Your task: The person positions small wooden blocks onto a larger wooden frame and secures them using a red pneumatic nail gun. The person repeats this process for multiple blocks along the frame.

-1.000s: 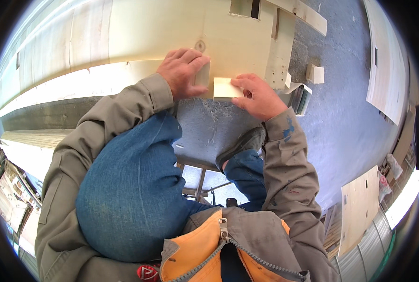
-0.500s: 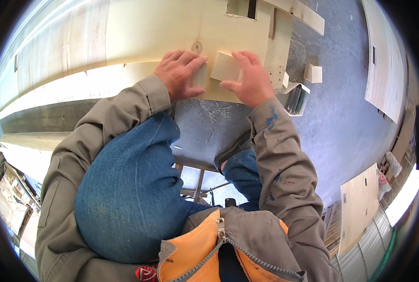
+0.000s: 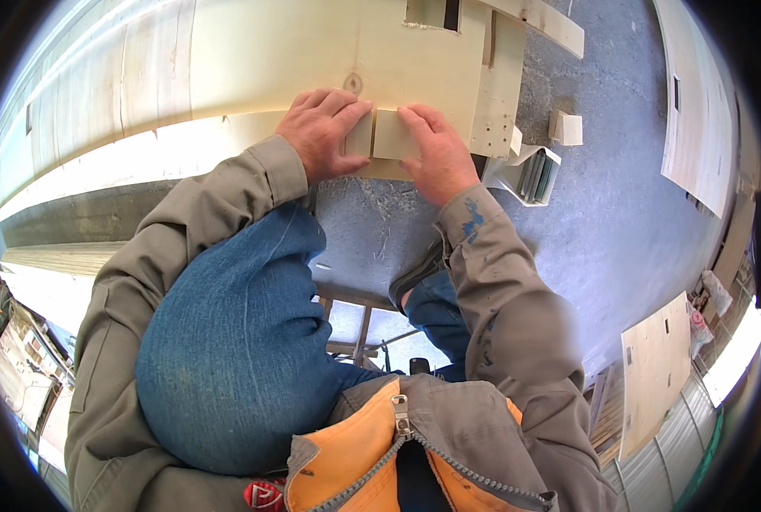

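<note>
My left hand [image 3: 322, 135] grips a small pale wooden block [image 3: 361, 136] at the near edge of a large wooden panel [image 3: 278, 60], thumb on the near side and fingers over the far side. In my right hand [image 3: 442, 155] is a second pale wooden block [image 3: 390, 135], pinched between thumb and fingers. The two blocks lie side by side on the panel, with a thin dark gap between them. My fingers cover the outer part of each block. A dark knot marks the panel just beyond my left fingers.
Near the panel's right end, which has a rectangular cutout [image 3: 433, 13], a small loose block [image 3: 566, 128] sits on the grey floor [image 3: 602, 222]. A white open container [image 3: 532, 176] with dark strips stands nearby. Another board [image 3: 694, 102] lies at the far right, and one more [image 3: 655, 375] below it.
My right hand has moved left with its block, turning it straight and bringing it up beside the block under my left hand. My left hand has stayed nearly in place.
</note>
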